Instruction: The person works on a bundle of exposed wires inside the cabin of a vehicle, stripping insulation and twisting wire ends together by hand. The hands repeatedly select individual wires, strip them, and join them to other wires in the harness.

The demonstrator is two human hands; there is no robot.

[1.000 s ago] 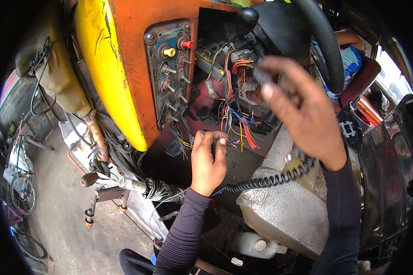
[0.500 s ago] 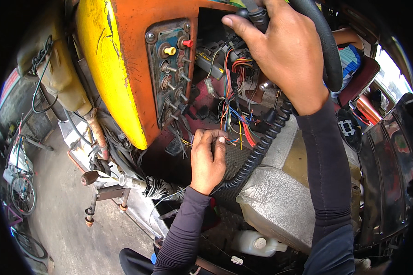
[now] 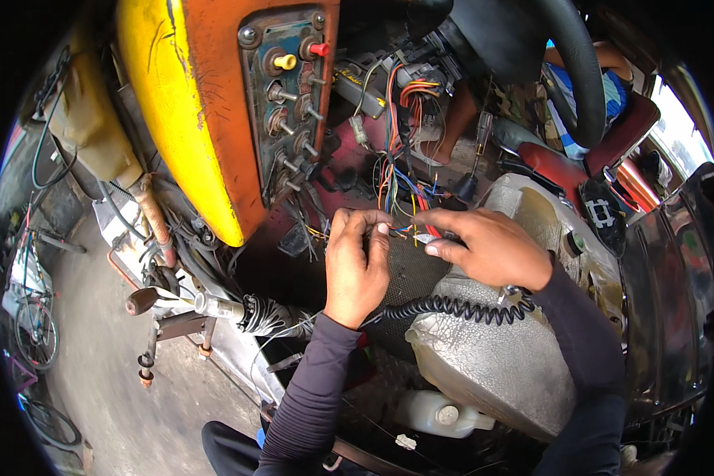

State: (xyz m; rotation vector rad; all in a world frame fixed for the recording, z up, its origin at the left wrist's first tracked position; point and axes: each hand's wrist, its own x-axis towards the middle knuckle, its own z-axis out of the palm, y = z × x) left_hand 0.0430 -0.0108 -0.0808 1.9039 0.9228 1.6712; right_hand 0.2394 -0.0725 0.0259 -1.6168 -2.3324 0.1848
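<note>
A loose bundle of coloured wires (image 3: 394, 163) hangs below the dashboard, its bare ends spread out at the bottom. My left hand (image 3: 355, 266) is closed, thumb and forefinger pinched on a thin wire end. Close beside it on the right, my right hand (image 3: 492, 250) is closed too, thumb and forefinger pressed on wire ends among red, yellow and blue strands. Something small and whitish shows between the right fingertips, too small to name. Under my right wrist a black coiled cord (image 3: 452, 307) stretches across a cracked silver cover (image 3: 484, 357).
An orange and yellow panel (image 3: 202, 103) with toggle switches (image 3: 285, 119) stands at the left. The black steering wheel (image 3: 585, 71) is at the upper right, and another person (image 3: 583, 87) sits beyond it. A whitish jug (image 3: 440, 414) stands low in front; bicycles (image 3: 38, 333) are far left.
My right hand has let go of the black handpiece near the steering wheel and come down to the wires. The coiled cord now lies lower, across the silver cover. My left hand keeps its pinch.
</note>
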